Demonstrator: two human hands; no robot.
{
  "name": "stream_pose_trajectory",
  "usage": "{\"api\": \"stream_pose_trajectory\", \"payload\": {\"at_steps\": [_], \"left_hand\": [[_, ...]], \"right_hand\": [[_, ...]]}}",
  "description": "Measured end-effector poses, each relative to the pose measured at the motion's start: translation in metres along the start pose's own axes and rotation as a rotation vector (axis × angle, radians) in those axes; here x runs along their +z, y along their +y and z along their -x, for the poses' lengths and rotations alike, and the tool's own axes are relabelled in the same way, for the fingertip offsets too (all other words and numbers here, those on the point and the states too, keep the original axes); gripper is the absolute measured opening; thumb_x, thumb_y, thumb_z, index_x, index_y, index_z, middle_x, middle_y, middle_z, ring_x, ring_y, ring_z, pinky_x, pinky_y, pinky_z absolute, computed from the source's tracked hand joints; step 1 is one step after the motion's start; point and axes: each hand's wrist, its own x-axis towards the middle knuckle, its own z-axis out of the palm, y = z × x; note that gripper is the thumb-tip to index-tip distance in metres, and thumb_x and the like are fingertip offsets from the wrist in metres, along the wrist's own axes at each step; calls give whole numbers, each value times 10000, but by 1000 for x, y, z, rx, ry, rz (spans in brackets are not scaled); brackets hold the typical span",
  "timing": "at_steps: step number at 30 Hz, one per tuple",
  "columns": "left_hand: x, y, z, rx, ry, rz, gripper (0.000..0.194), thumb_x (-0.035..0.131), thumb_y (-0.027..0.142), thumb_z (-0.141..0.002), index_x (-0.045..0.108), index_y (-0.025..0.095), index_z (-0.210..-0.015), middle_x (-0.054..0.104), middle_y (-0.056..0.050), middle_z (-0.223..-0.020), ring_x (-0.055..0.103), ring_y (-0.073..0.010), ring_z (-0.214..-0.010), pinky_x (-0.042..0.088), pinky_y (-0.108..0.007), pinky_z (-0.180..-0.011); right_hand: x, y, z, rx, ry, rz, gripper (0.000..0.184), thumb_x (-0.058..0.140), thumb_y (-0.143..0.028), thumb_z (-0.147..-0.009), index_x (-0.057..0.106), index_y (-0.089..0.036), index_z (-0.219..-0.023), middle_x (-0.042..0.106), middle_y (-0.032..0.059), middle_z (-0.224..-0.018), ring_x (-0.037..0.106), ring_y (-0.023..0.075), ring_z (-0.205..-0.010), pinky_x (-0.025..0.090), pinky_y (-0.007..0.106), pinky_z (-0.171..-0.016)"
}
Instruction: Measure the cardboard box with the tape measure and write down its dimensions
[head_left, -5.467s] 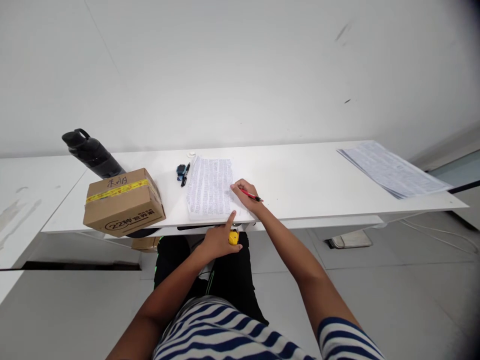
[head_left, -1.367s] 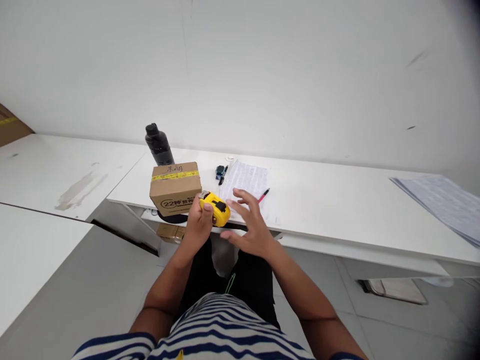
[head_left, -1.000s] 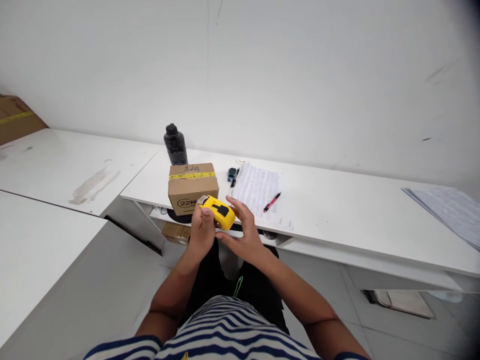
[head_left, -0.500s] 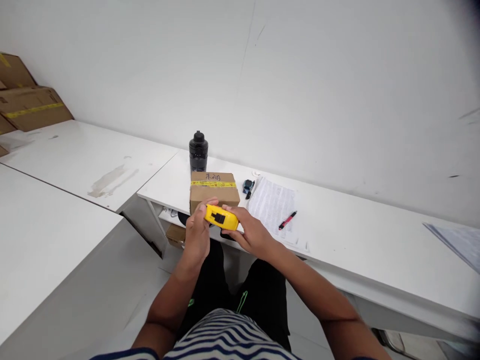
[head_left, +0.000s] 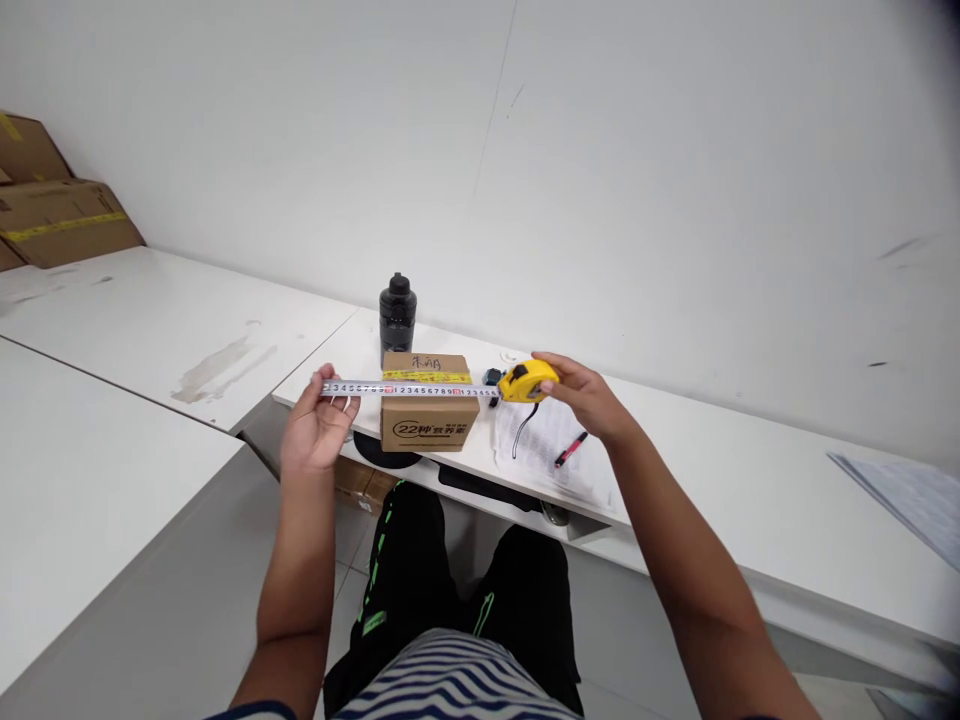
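My right hand [head_left: 581, 393] grips the yellow case of a tape measure [head_left: 534, 381], from which a black wrist cord hangs. The silver blade [head_left: 420, 390] runs out to the left in a straight line. Its free end is pinched between the thumb and fingers of my left hand [head_left: 319, 425]. Behind and below the blade sits a closed cardboard box [head_left: 431, 424] with yellow tape and handwriting on top. The blade crosses in front of the box's upper part; whether it touches the cardboard I cannot tell.
A dark water bottle [head_left: 397, 315] stands behind the box. To the right, printed sheets [head_left: 547, 440] carry a red and black pen [head_left: 571, 450], with a small dark object [head_left: 493, 377] beside them. More papers [head_left: 900, 500] lie far right. Larger cartons [head_left: 67, 220] are stacked at the far left.
The blade has been drawn out of the tape measure. My left hand has moved left with its end, and my right hand has gone right and up with the case.
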Motion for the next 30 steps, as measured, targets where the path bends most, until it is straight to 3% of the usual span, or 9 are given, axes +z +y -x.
{"api": "stream_pose_trajectory", "payload": {"at_steps": [4, 7, 10, 16, 19, 23, 27, 30], "left_hand": [[-5, -26, -26, -29, 101, -232, 216, 801, 211, -702, 614, 162, -799, 655, 7, -773, 611, -82, -682, 547, -233, -716], [-12, -32, -42, 27, 93, -494, 343, 829, 327, -638, 566, 170, -792, 601, 13, -789, 576, -96, -706, 487, -210, -617], [-9, -34, -45, 129, 101, -658, 415, 805, 361, -649, 519, 205, -906, 605, -8, -949, 590, -130, -868, 466, -206, -645], [15, -53, -36, -72, -125, -850, 677, 834, 366, -653, 431, 250, -1185, 553, -113, -1252, 614, -208, -1006, 485, -273, -752], [15, -56, -38, -82, -105, -889, 726, 835, 417, -659, 404, 255, -1220, 515, -129, -1302, 622, -214, -982, 488, -282, -734], [11, -58, -40, -51, -63, -821, 657, 838, 410, -654, 447, 228, -1150, 570, -92, -1165, 628, -169, -887, 483, -261, -710], [10, -67, -37, 16, -65, -710, 544, 849, 386, -604, 509, 183, -977, 621, -38, -938, 616, -135, -777, 475, -252, -700], [10, -66, -37, 68, -33, -747, 489, 843, 430, -583, 538, 171, -863, 618, -12, -817, 585, -125, -695, 447, -248, -632]], "right_hand": [[-3, 19, -28, 54, 90, -49, 589, 730, -454, -802, 594, -248, -1336, 657, 88, -1301, 623, 241, -1160, 460, 477, -1054], [10, 27, -41, 81, 38, -53, 664, 733, -485, -781, 569, -219, -1368, 639, 104, -1328, 610, 252, -1179, 450, 478, -1062], [25, 26, -47, 97, -47, -47, 676, 704, -506, -799, 545, -217, -1390, 616, 108, -1357, 597, 254, -1199, 462, 475, -1049], [35, 15, -46, 24, -45, 143, 557, 618, -508, -865, 559, -253, -1357, 557, 97, -1406, 548, 259, -1249, 483, 484, -1020], [32, 16, -44, 26, -75, 143, 556, 602, -515, -875, 536, -255, -1362, 561, 97, -1391, 564, 253, -1222, 501, 477, -997], [37, 18, -38, 17, -60, 208, 579, 549, -528, -903, 472, -241, -1401, 520, 117, -1415, 547, 250, -1242, 476, 478, -1032], [53, 22, -31, -22, 24, 359, 736, 638, -520, -842, 351, -254, -1465, 392, 148, -1489, 479, 282, -1314, 429, 508, -1078], [64, 22, -31, -74, 108, 406, 664, 624, -420, -865, 371, -221, -1446, 430, 159, -1416, 488, 279, -1292, 439, 500, -1067]]}}
